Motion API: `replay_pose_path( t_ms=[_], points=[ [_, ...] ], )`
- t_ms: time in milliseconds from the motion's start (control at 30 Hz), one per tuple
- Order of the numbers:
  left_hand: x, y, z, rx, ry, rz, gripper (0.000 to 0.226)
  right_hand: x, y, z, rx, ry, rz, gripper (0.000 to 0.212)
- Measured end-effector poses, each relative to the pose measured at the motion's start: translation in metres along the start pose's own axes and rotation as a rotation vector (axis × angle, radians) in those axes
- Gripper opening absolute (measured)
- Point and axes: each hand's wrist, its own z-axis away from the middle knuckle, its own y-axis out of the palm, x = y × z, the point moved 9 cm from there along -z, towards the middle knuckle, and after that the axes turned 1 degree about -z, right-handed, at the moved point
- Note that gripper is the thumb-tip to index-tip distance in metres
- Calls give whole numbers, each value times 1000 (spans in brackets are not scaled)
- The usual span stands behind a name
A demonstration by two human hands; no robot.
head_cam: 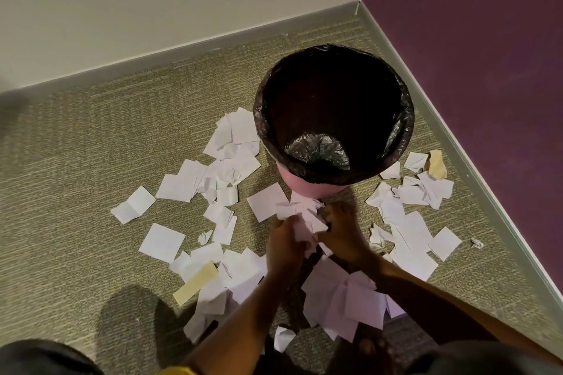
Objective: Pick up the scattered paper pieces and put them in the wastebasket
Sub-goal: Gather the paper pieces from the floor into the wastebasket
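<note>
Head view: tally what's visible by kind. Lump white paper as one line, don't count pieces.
Wastebasket, pink, black liner: 1
Tan paper pieces: 2
White paper scatter on the carpet: too many overlapping pieces to count
Hands gathering paper: 2, left hand, right hand
Total, excluding white paper: 5

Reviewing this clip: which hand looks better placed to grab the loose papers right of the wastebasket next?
Probably the right hand: it lies nearer the right-side paper pieces. The left hand already clutches a paper bunch just before the wastebasket.
</note>
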Motion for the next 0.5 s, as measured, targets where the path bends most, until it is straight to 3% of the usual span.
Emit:
replay_pose_path(
  t_ms=[100,400,500],
  points=[
    [0,2,1,13,28,-62,80,22,-3,13,55,3,-50,20],
    [-15,-6,7,21,30,40,57,45,-44,44,107,-8,-103,34],
    [-41,-20,17,74,45,120,54,62,-86,63,106,-41,-101,19]
  ],
)
